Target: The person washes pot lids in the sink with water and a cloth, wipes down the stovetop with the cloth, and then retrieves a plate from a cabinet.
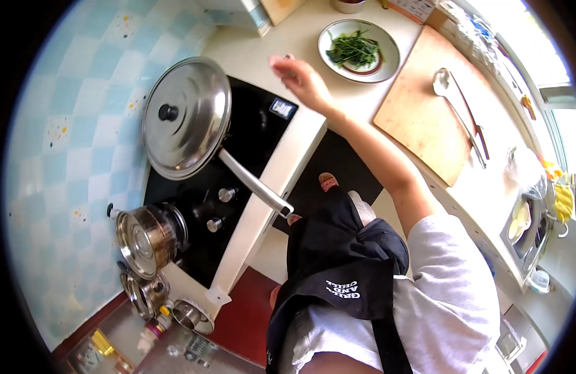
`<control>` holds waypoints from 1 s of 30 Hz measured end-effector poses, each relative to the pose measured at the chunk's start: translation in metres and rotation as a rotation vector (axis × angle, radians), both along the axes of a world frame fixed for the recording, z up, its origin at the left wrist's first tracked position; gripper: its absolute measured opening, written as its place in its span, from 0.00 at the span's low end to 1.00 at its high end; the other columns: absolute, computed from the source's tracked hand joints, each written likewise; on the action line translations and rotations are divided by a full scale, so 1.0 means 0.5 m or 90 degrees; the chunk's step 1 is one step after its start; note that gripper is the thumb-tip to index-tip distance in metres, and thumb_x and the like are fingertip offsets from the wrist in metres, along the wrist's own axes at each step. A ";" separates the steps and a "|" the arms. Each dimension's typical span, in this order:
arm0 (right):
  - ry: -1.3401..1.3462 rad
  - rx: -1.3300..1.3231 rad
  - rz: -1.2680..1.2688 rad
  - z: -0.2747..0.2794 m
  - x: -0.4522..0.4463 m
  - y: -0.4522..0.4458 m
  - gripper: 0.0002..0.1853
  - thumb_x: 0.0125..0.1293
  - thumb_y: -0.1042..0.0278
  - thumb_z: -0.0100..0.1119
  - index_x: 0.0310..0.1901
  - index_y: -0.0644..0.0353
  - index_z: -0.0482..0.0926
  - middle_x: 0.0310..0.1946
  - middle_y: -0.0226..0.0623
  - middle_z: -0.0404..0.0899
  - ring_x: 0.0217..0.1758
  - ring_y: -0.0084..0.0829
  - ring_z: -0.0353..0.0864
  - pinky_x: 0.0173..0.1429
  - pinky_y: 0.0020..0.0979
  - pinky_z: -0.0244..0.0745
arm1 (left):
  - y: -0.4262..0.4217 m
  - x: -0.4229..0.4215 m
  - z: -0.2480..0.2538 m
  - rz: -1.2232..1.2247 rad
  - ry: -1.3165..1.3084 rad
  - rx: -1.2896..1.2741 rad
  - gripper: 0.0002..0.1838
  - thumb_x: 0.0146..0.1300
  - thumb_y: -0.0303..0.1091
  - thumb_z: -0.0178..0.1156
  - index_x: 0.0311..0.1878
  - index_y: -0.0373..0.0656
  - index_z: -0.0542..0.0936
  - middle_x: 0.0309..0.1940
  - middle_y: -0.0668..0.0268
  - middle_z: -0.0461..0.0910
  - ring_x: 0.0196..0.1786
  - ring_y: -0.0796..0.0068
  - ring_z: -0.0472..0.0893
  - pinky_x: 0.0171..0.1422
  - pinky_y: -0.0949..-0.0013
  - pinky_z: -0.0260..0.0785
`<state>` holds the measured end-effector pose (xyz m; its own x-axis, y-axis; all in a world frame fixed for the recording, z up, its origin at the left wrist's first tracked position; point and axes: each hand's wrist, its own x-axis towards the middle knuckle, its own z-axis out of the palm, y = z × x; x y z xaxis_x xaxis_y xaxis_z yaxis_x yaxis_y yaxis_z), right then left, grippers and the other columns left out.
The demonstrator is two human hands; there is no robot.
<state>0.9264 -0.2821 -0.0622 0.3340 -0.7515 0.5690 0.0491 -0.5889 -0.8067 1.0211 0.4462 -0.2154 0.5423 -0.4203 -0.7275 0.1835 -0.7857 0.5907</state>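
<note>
My right hand (303, 84) reaches over the counter, between the lidded pan and a plate. Its fingers are loosely apart, slightly blurred, with nothing visible in them. On the black cooktop (253, 118), a long-handled pan sits under a domed metal lid (191, 118) with a black knob. The pan's handle (257, 184) points out past the counter edge. Right of my hand is a white plate (390, 59) holding cooked leafy greens (355, 50). My left hand is out of frame.
A wooden cutting board (418, 118) carries a metal ladle (442, 81) and another long thin utensil. A steel pot (141, 243) stands at the other burner, with more metal pots (141, 293) beyond. A plastic bag (526, 168) lies near the window side.
</note>
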 end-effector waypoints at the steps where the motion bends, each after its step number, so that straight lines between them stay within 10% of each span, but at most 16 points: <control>1: 0.162 -0.085 -0.070 -0.008 -0.020 0.014 0.17 0.58 0.72 0.56 0.51 0.51 0.74 0.50 0.39 0.75 0.49 0.45 0.76 0.60 0.42 0.66 | -0.010 0.009 -0.011 -0.008 0.003 -0.009 0.19 0.65 0.34 0.53 0.57 0.36 0.68 0.51 0.54 0.73 0.50 0.70 0.75 0.55 0.70 0.66; 3: 0.368 -0.021 -0.122 -0.052 -0.077 0.086 0.21 0.55 0.64 0.61 0.52 0.47 0.73 0.56 0.44 0.66 0.60 0.47 0.65 0.59 0.42 0.66 | -0.036 0.034 -0.035 -0.022 0.010 -0.035 0.20 0.65 0.34 0.53 0.58 0.36 0.68 0.52 0.54 0.72 0.51 0.70 0.75 0.55 0.70 0.66; 7: 0.503 0.248 0.219 -0.071 -0.235 0.288 0.18 0.60 0.53 0.54 0.48 0.52 0.75 0.42 0.43 0.76 0.48 0.44 0.76 0.52 0.40 0.72 | -0.216 0.027 0.021 0.042 0.051 -0.110 0.23 0.65 0.34 0.54 0.62 0.40 0.65 0.61 0.49 0.62 0.59 0.62 0.70 0.60 0.66 0.63; 9: 0.490 0.417 0.443 -0.120 -0.298 0.382 0.21 0.65 0.47 0.48 0.51 0.51 0.77 0.51 0.41 0.76 0.54 0.38 0.75 0.57 0.33 0.69 | -0.309 0.061 0.035 -0.563 -0.232 -0.214 0.27 0.64 0.36 0.55 0.65 0.43 0.61 0.67 0.46 0.49 0.67 0.52 0.60 0.66 0.61 0.56; 14: 0.791 0.553 0.434 -0.178 -0.341 0.577 0.34 0.57 0.28 0.40 0.61 0.35 0.68 0.66 0.37 0.58 0.70 0.49 0.51 0.67 0.58 0.43 | -0.501 0.050 -0.043 -0.620 -0.075 -0.167 0.24 0.65 0.40 0.52 0.64 0.49 0.65 0.67 0.50 0.53 0.67 0.44 0.55 0.69 0.57 0.49; 15: 0.858 0.538 0.400 -0.165 -0.337 0.604 0.36 0.55 0.24 0.38 0.63 0.32 0.65 0.69 0.36 0.51 0.72 0.53 0.43 0.67 0.64 0.36 | -0.523 0.047 -0.021 -0.930 -0.306 -0.376 0.23 0.64 0.40 0.53 0.62 0.52 0.67 0.67 0.53 0.54 0.65 0.40 0.55 0.69 0.56 0.50; 16: 0.876 0.539 0.404 -0.181 -0.343 0.636 0.38 0.55 0.23 0.37 0.66 0.30 0.59 0.72 0.36 0.43 0.73 0.55 0.36 0.66 0.67 0.31 | -0.535 0.040 -0.045 -0.980 -0.112 -0.239 0.23 0.60 0.38 0.55 0.60 0.50 0.69 0.68 0.54 0.52 0.64 0.37 0.55 0.69 0.53 0.50; 17: 0.883 0.605 0.386 -0.180 -0.352 0.669 0.37 0.56 0.24 0.37 0.66 0.29 0.58 0.72 0.37 0.43 0.73 0.56 0.37 0.66 0.66 0.34 | -0.512 0.007 -0.077 -0.744 0.049 -0.090 0.22 0.60 0.38 0.55 0.58 0.48 0.71 0.69 0.56 0.51 0.65 0.37 0.53 0.69 0.52 0.49; 20: 0.894 0.707 0.404 -0.223 -0.395 0.770 0.34 0.60 0.28 0.36 0.67 0.27 0.55 0.72 0.40 0.39 0.72 0.58 0.36 0.65 0.67 0.41 | -0.457 0.027 -0.151 -1.192 0.114 -0.089 0.23 0.65 0.43 0.50 0.64 0.54 0.67 0.71 0.51 0.44 0.70 0.38 0.45 0.71 0.52 0.44; 22: 0.898 0.684 0.396 -0.241 -0.414 0.839 0.30 0.63 0.35 0.39 0.66 0.31 0.58 0.71 0.37 0.45 0.72 0.54 0.41 0.64 0.64 0.48 | -0.414 0.011 -0.175 -0.912 0.241 0.069 0.24 0.65 0.44 0.50 0.63 0.49 0.67 0.72 0.52 0.38 0.71 0.40 0.40 0.72 0.51 0.40; 23: 0.860 0.653 0.351 -0.255 -0.422 0.867 0.27 0.64 0.40 0.41 0.63 0.36 0.63 0.69 0.37 0.51 0.71 0.50 0.46 0.65 0.59 0.52 | -0.401 -0.006 -0.106 -0.689 0.208 0.010 0.24 0.66 0.44 0.48 0.60 0.40 0.69 0.68 0.49 0.54 0.69 0.43 0.53 0.69 0.55 0.51; 26: 0.679 0.621 0.076 -0.239 -0.444 0.930 0.18 0.65 0.56 0.44 0.47 0.58 0.77 0.46 0.41 0.77 0.56 0.40 0.72 0.59 0.38 0.67 | -0.424 -0.018 -0.011 -0.650 0.046 -0.057 0.20 0.68 0.44 0.45 0.52 0.37 0.73 0.50 0.45 0.73 0.55 0.47 0.71 0.56 0.58 0.64; 30: 0.633 0.665 -0.089 -0.205 -0.450 0.945 0.17 0.66 0.55 0.44 0.37 0.61 0.77 0.39 0.47 0.78 0.48 0.46 0.75 0.51 0.44 0.70 | -0.420 -0.059 0.045 -0.602 -0.147 -0.107 0.21 0.69 0.46 0.43 0.40 0.34 0.73 0.33 0.47 0.77 0.39 0.47 0.76 0.44 0.57 0.67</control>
